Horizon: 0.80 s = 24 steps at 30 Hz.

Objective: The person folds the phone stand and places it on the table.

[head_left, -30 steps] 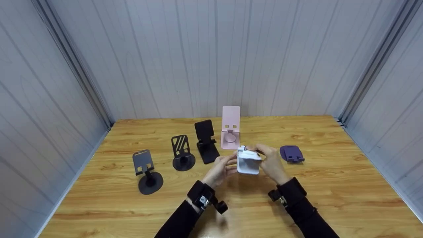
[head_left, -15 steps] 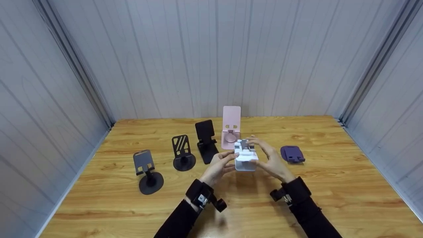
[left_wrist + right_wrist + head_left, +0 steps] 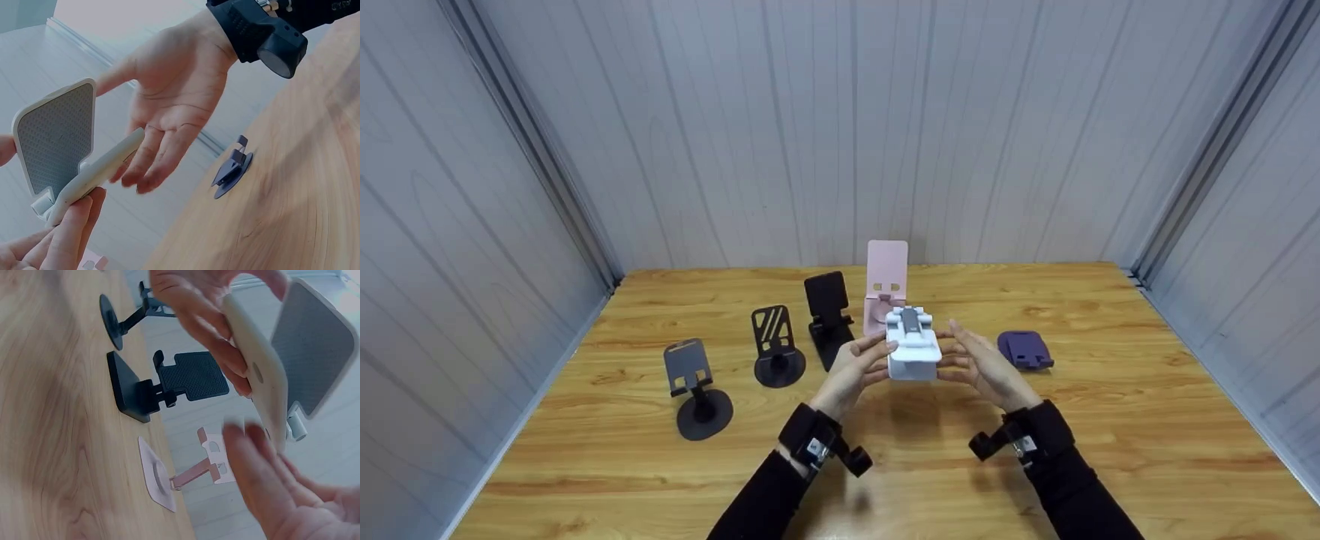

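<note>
White folding phone stand point(image 3: 913, 346) is held above the wood-grain table point(image 3: 1110, 420), pinched by the left hand point(image 3: 847, 375), thumb on top, fingers at its base. Right hand point(image 3: 992, 373) is spread at the stand's right side, fingers extended; contact can't be confirmed, blurred in right-wrist view.

Around the white stand: pink phone stand point(image 3: 887, 266) directly behind, base partly blocked by it; black solid-plate phone stand point(image 3: 825, 295) behind-left, base partly covered by left hand; black slotted phone stand point(image 3: 777, 351) left; gray phone stand point(image 3: 685, 360) farther left; folded purple phone stand point(image 3: 1026, 349) right, past right hand.

Count: 6 phone stands (2 black, 1 each white, pink, gray, purple), 2 hands.
</note>
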Each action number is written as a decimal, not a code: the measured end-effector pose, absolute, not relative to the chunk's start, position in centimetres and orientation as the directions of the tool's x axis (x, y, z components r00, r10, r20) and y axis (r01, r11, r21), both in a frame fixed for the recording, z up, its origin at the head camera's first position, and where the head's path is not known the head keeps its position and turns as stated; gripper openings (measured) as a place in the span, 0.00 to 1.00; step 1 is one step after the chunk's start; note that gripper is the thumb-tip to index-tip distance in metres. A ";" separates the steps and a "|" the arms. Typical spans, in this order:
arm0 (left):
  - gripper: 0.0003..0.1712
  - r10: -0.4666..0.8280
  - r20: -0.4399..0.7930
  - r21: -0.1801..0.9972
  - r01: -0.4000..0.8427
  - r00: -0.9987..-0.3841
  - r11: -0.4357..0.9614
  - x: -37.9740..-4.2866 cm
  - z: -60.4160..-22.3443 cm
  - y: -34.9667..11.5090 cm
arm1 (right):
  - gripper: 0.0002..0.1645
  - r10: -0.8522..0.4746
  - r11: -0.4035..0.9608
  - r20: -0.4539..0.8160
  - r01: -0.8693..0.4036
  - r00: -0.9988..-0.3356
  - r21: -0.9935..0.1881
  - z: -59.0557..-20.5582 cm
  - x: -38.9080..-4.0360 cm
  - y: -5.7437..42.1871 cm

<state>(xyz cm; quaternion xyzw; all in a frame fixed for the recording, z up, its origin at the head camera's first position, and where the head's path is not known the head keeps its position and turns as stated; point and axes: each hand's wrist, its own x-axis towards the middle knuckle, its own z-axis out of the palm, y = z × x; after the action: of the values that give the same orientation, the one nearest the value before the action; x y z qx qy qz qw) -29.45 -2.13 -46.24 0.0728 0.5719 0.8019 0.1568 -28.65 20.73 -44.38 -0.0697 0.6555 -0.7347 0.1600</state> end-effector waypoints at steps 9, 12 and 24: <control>0.38 0.342 -0.059 0.942 -0.166 -0.938 -0.293 -29.3 -46.3 -1.9 | 0.15 -0.411 -0.165 -0.136 0.220 -0.901 -0.961 -45.0 -28.9 20.9; 0.37 0.343 -0.065 0.940 -0.173 -0.937 -0.294 -29.3 -46.3 -1.9 | 0.12 -0.419 -0.159 -0.134 0.218 -0.898 -0.963 -45.1 -28.9 20.9; 0.35 0.339 -0.092 0.936 -0.198 -0.936 -0.291 -29.4 -46.4 -1.8 | 0.11 -0.429 -0.158 -0.124 0.210 -0.895 -0.965 -45.2 -28.9 21.0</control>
<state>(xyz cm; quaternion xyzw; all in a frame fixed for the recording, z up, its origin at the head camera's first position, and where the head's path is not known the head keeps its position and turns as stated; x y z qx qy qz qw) -29.38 -1.82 -46.35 0.0618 0.5712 0.8012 0.1675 -28.91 20.96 -45.24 -0.0891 0.6136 -0.7556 0.2112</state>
